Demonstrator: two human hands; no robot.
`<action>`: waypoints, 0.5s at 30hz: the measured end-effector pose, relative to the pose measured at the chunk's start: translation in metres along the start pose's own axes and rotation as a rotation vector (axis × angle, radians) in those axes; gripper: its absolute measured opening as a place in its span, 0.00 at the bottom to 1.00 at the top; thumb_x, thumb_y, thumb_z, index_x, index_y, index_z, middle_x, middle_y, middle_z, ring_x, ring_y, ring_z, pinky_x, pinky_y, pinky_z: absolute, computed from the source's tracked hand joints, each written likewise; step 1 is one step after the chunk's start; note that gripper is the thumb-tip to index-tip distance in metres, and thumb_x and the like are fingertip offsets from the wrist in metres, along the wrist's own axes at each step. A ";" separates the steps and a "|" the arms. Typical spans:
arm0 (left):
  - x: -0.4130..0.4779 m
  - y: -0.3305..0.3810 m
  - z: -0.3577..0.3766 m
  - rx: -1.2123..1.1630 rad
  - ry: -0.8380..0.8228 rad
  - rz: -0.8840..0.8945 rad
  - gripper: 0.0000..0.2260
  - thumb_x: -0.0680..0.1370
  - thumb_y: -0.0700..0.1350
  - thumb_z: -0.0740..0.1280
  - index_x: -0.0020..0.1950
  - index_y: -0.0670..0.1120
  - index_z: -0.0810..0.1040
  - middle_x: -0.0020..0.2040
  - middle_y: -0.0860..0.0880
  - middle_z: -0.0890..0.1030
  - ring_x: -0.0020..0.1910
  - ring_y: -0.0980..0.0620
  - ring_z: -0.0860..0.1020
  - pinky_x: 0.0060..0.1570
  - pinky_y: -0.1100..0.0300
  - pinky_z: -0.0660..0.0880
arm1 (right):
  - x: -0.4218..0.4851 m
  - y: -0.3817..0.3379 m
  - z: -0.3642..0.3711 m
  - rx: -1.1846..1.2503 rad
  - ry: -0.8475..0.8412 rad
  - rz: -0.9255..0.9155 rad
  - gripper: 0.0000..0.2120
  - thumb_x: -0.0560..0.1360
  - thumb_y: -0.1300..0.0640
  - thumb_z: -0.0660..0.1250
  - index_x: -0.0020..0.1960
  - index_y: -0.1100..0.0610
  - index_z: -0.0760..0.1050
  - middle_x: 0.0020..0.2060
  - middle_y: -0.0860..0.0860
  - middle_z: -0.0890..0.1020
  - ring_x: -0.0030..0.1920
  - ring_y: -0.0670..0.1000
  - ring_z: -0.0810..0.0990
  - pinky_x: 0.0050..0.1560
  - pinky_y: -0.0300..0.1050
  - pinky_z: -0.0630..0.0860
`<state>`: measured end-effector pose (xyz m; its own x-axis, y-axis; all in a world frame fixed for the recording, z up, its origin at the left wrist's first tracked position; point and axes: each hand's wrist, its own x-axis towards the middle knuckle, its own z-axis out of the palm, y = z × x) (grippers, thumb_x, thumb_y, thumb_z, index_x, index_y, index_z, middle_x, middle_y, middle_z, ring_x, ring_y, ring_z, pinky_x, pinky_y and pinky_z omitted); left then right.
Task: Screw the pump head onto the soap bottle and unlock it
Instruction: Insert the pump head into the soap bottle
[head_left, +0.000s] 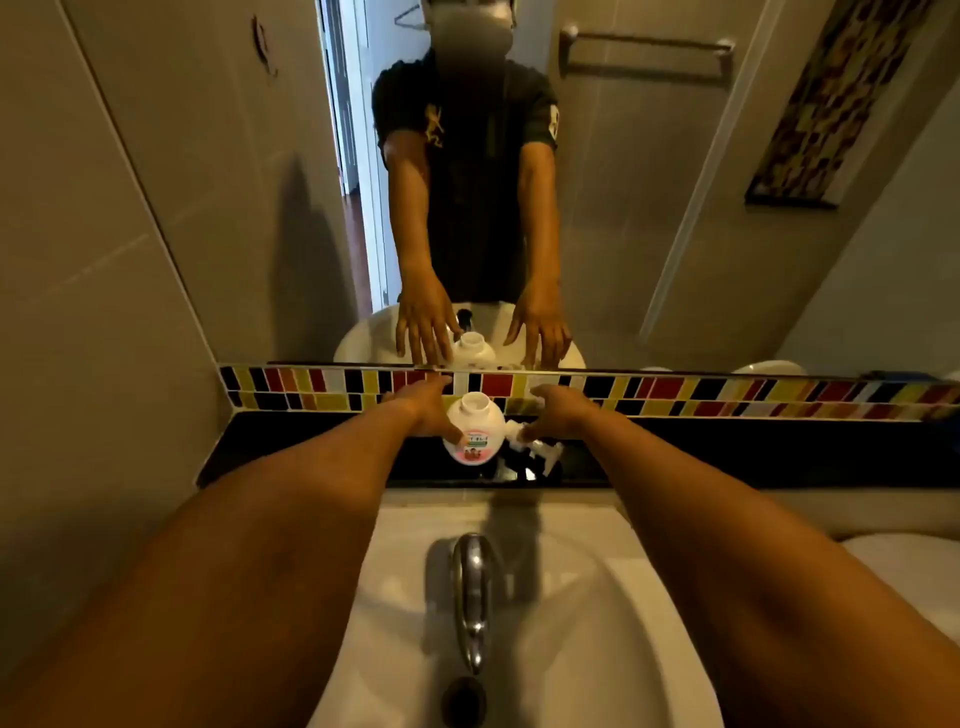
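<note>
A round white soap bottle (474, 428) with a pink label stands upright on the black ledge (291, 447) behind the sink, its neck open with no pump on it. My left hand (423, 410) rests against the bottle's left side, thumb on its front. The white pump head (530, 441) lies on its side on the ledge just right of the bottle. My right hand (558, 413) is over the pump head, fingertips touching its near end; whether it grips it is unclear.
A chrome faucet (472, 592) rises over the white sink (597, 597) below my arms. A mirror (649, 208) above a strip of coloured tiles (727, 395) reflects the person, the bottle and a towel bar.
</note>
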<state>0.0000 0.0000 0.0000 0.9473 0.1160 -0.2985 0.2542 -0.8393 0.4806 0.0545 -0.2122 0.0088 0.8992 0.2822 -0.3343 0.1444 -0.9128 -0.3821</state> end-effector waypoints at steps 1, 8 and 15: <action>0.000 -0.002 0.004 -0.009 -0.013 -0.002 0.47 0.65 0.51 0.79 0.78 0.51 0.58 0.76 0.44 0.66 0.74 0.40 0.66 0.71 0.40 0.65 | 0.003 0.003 0.005 0.019 -0.001 0.013 0.39 0.68 0.49 0.77 0.74 0.53 0.65 0.71 0.56 0.73 0.68 0.60 0.73 0.66 0.57 0.73; 0.006 -0.014 0.036 -0.412 -0.053 0.011 0.42 0.63 0.39 0.81 0.73 0.50 0.66 0.68 0.47 0.74 0.67 0.45 0.71 0.66 0.46 0.71 | 0.016 0.032 0.051 0.281 0.086 0.048 0.32 0.66 0.49 0.79 0.68 0.53 0.74 0.61 0.55 0.81 0.60 0.57 0.80 0.61 0.57 0.78; 0.020 -0.022 0.059 -0.577 0.056 0.000 0.41 0.60 0.44 0.82 0.70 0.53 0.69 0.65 0.48 0.77 0.65 0.46 0.74 0.66 0.41 0.72 | 0.031 0.046 0.071 0.347 0.202 0.033 0.36 0.56 0.39 0.79 0.61 0.45 0.74 0.58 0.52 0.81 0.59 0.57 0.79 0.55 0.61 0.80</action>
<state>0.0025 -0.0106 -0.0648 0.9522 0.1568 -0.2620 0.3043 -0.4155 0.8572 0.0597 -0.2251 -0.0800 0.9690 0.1596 -0.1886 -0.0027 -0.7564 -0.6541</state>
